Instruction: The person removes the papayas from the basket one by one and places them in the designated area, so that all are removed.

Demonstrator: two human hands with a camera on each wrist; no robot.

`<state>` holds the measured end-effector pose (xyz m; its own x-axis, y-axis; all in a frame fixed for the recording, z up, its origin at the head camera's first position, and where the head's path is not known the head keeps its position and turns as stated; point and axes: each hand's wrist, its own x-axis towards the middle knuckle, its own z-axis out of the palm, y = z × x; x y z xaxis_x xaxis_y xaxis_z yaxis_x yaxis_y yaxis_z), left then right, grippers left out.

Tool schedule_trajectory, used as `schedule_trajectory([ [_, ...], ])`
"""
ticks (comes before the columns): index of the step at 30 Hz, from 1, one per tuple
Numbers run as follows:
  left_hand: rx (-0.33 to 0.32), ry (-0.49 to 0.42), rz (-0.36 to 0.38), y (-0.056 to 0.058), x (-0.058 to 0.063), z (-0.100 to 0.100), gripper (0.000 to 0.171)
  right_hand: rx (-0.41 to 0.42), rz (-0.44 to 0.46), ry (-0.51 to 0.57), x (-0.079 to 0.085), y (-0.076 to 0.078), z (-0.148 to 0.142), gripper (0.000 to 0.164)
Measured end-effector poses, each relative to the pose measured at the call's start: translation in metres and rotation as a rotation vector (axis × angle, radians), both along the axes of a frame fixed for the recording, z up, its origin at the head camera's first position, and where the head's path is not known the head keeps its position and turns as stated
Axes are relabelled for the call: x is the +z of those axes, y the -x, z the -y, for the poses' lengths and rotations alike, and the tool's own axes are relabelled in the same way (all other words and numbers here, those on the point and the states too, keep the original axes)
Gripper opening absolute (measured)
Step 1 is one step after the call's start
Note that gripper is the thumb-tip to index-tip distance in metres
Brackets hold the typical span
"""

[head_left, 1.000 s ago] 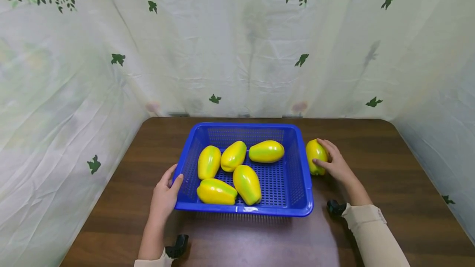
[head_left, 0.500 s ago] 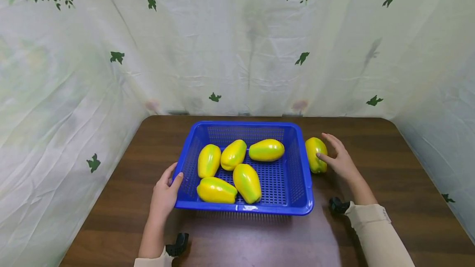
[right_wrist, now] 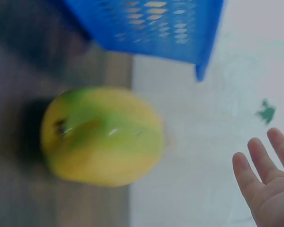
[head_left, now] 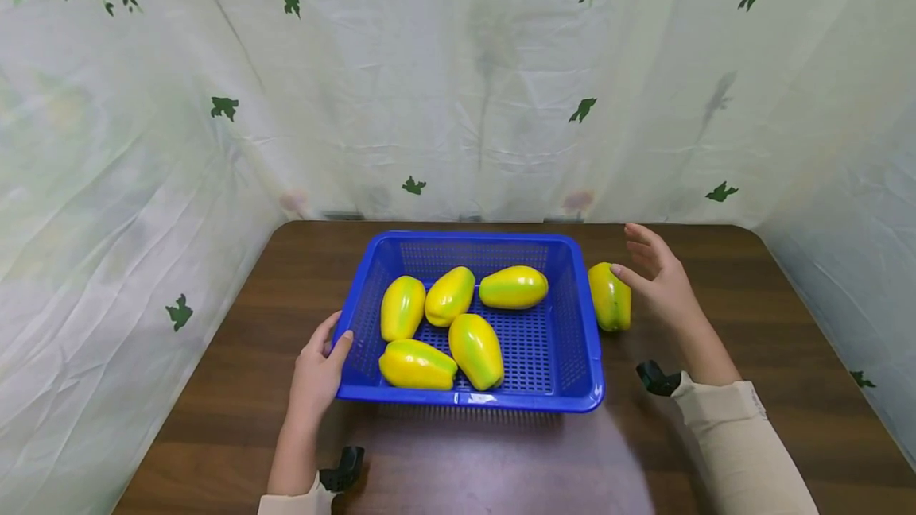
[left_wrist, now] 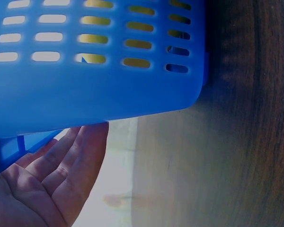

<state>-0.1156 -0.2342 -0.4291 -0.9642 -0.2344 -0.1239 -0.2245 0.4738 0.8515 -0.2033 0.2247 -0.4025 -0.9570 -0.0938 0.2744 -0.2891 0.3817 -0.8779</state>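
Observation:
A blue perforated plastic basket [head_left: 529,400] stands mid-table in the head view, with several glossy yellow-green papayas [head_left: 449,297] lying in it. My left hand [head_left: 315,372] grips its left rim, thumb on top; in the left wrist view the fingers [left_wrist: 80,161] hook beneath the rim. Just right of the basket, one more papaya [head_left: 608,300] rests on the table. My right hand [head_left: 665,284] is raised beside and above that papaya, fingers spread and holding nothing. The right wrist view has this papaya [right_wrist: 104,137] apart from the fingers [right_wrist: 260,158].
The brown wooden table [head_left: 458,467] reaches back to a pale cloth backdrop [head_left: 458,86] printed with leaves and birds. Black wrist cameras [head_left: 343,469] sit by both beige sleeves [head_left: 737,443].
My right hand has let go of the papaya beside the basket and moved up and to the right. The papaya has tilted slightly; the left hand and basket stay put.

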Motion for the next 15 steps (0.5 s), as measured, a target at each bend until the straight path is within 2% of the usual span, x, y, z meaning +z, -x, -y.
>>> schedule_trajectory([
  [5, 0.000, 0.008, -0.003, 0.000, 0.000, 0.000, 0.055, 0.077, -0.050, 0.018, 0.022, -0.001, 0.017, 0.066],
  [15, 0.007, 0.015, -0.012, 0.002, -0.003, 0.001, 0.054, 0.270, -0.126, 0.066, 0.049, 0.005, 0.061, 0.064],
])
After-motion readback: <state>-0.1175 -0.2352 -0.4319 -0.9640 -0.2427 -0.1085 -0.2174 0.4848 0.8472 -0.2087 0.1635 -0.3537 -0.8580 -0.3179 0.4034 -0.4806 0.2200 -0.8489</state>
